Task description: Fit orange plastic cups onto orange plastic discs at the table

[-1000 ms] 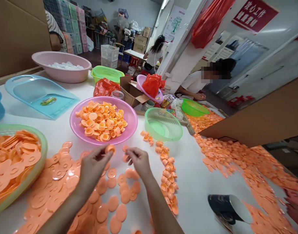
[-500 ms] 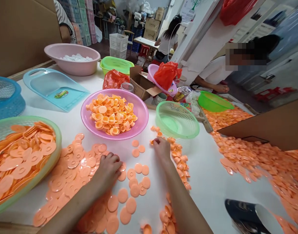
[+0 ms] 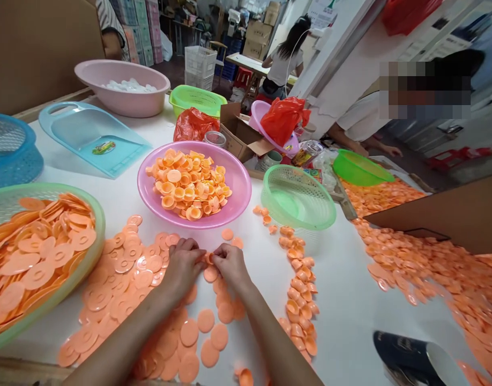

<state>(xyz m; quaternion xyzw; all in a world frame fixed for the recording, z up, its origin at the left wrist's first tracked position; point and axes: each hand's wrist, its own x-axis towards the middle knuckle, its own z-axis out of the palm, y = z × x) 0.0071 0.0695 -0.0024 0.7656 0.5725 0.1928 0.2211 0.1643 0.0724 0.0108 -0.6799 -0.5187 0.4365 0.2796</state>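
Note:
My left hand [image 3: 184, 265] and my right hand [image 3: 229, 265] meet fingertip to fingertip just above the white table [image 3: 346, 300]. Both pinch one small orange plastic piece [image 3: 208, 258] between them. Flat orange discs [image 3: 125, 273] lie scattered under and left of my hands. A row of small orange cups [image 3: 300, 289] runs down the table to my right. Just beyond my hands stands a purple bowl [image 3: 230, 169] heaped with assembled orange caps [image 3: 188, 183].
A green basin of orange discs [image 3: 41, 241] sits at left, a blue basket [image 3: 10, 153] and blue scoop [image 3: 94, 138] behind it. An empty green basket [image 3: 298, 197] stands right of the purple bowl. Loose orange parts [image 3: 423, 262] cover the right side. A person sits across the table.
My hands came apart, the left to the discs and the right to the cup row. They have now come back together on one orange piece. The view shifted slightly.

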